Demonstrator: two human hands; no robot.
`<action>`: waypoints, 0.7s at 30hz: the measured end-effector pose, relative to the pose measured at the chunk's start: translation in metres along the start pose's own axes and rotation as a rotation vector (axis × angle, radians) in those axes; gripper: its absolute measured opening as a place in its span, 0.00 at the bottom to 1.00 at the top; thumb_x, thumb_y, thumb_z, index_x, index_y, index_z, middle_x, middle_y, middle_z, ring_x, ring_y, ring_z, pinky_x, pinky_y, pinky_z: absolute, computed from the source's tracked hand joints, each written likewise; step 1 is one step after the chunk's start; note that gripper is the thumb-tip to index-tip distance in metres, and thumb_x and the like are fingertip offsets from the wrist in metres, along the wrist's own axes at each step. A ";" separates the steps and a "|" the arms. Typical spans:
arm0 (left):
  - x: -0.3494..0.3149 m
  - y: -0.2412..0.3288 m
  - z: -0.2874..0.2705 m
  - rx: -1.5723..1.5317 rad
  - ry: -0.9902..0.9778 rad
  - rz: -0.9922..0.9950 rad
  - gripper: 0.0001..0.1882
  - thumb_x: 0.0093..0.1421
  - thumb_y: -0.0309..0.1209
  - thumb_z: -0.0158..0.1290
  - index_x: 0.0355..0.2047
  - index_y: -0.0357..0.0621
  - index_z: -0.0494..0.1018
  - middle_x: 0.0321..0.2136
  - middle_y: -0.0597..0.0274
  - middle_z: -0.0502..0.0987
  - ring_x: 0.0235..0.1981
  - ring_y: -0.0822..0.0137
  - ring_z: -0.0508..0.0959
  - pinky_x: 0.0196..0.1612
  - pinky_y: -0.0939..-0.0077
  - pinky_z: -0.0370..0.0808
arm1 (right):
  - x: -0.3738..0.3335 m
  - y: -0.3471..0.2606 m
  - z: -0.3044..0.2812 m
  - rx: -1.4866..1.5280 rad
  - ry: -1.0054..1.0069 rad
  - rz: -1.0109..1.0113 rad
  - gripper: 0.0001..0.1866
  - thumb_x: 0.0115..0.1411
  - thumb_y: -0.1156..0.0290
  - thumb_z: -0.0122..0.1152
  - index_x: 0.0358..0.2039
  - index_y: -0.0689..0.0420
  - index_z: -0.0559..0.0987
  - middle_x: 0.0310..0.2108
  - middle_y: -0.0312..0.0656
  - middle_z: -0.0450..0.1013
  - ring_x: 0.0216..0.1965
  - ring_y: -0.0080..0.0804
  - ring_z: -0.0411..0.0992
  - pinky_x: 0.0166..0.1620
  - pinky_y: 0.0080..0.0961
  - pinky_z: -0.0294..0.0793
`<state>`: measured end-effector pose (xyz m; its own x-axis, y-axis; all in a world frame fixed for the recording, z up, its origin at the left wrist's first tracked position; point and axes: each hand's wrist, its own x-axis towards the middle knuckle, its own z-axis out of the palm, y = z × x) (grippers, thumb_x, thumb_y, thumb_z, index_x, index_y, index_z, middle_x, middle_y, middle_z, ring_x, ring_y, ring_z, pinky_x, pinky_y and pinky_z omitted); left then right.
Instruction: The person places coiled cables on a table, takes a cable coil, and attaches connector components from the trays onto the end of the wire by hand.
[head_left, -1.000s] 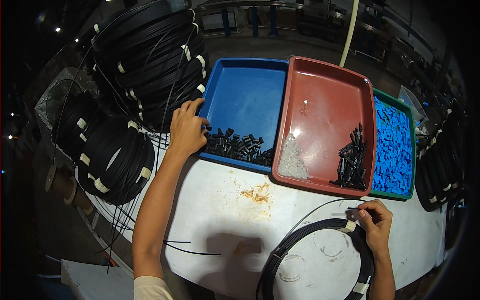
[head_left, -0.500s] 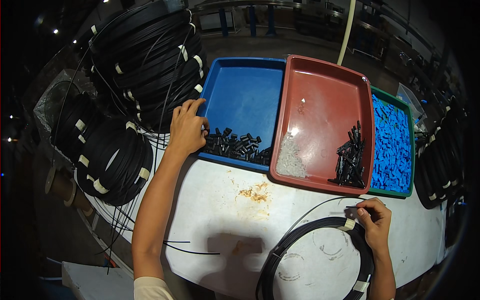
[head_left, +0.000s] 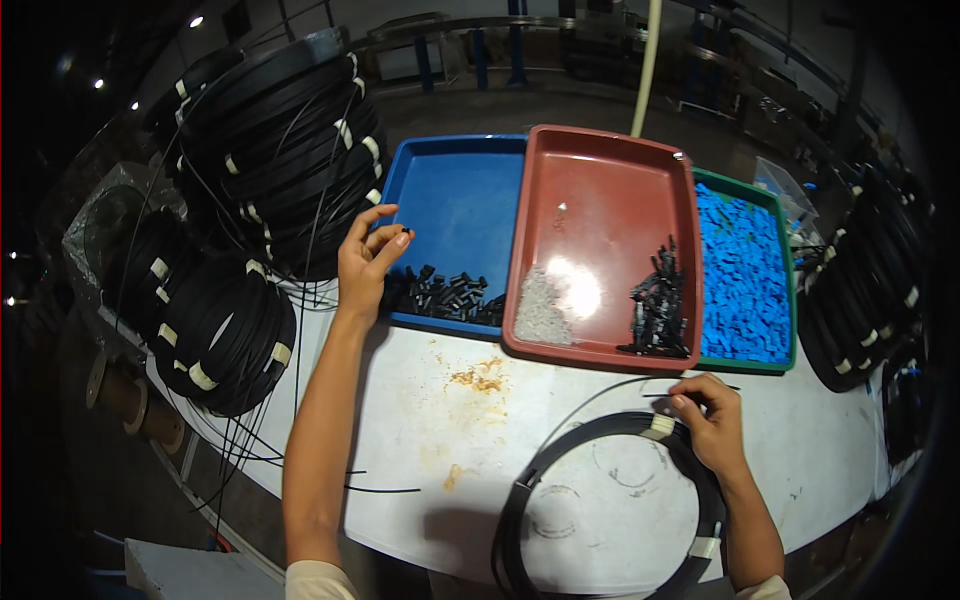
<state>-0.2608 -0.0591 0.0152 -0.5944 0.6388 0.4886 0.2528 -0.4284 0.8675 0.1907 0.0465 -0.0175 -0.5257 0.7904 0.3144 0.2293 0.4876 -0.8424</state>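
My left hand [head_left: 364, 268] is raised over the left edge of the blue tray [head_left: 460, 190]. Thumb and forefinger pinch a small black plastic piece [head_left: 406, 231], mostly hidden by the fingertips. Below it, a heap of short black plastic pieces [head_left: 450, 294] lies along the tray's near side. On the right, my right hand [head_left: 712, 412] is closed on the free end of a thin black cable [head_left: 590, 405], whose tip sticks out to the left of the fingers. That cable comes off a large taped coil [head_left: 520, 500] lying on the white table [head_left: 400, 420].
A red tray [head_left: 610, 200] holds clear small pieces [head_left: 542, 312] and slim black parts [head_left: 658, 305]. Beside it, a green tray [head_left: 793, 330] is full of blue pieces [head_left: 745, 280]. Black coils are stacked high at left [head_left: 280, 150]; more coils [head_left: 860, 290] stand at right.
My left hand has lifted slightly from the black pieces, with one now showing in its pinch. My right hand still grips the cable end. The whole view has shifted, trays appearing further left.
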 end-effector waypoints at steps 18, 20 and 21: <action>-0.132 -0.020 0.204 -0.332 -0.212 -0.030 0.14 0.61 0.35 0.64 0.41 0.40 0.77 0.38 0.63 0.81 0.35 0.76 0.75 0.40 0.83 0.71 | 0.021 -0.007 -0.009 0.069 0.004 -0.029 0.07 0.60 0.72 0.60 0.33 0.63 0.80 0.26 0.45 0.78 0.28 0.33 0.75 0.35 0.30 0.72; -0.141 -0.024 0.211 -0.278 -0.250 -0.077 0.14 0.61 0.33 0.65 0.41 0.39 0.77 0.36 0.67 0.79 0.38 0.76 0.77 0.42 0.82 0.73 | 0.028 0.008 -0.014 0.089 0.032 -0.070 0.07 0.60 0.71 0.61 0.32 0.64 0.79 0.23 0.42 0.77 0.25 0.25 0.72 0.32 0.27 0.70; -0.146 -0.018 0.216 -0.261 -0.266 -0.079 0.13 0.61 0.32 0.65 0.42 0.39 0.77 0.36 0.66 0.80 0.38 0.76 0.77 0.42 0.81 0.73 | 0.027 0.015 -0.017 0.140 0.032 -0.057 0.07 0.60 0.71 0.62 0.32 0.63 0.79 0.23 0.40 0.76 0.25 0.24 0.71 0.31 0.26 0.70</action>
<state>-0.0138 -0.0061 -0.0514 -0.3765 0.8051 0.4583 -0.0091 -0.4979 0.8672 0.1938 0.0821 -0.0145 -0.5077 0.7753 0.3757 0.0824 0.4778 -0.8746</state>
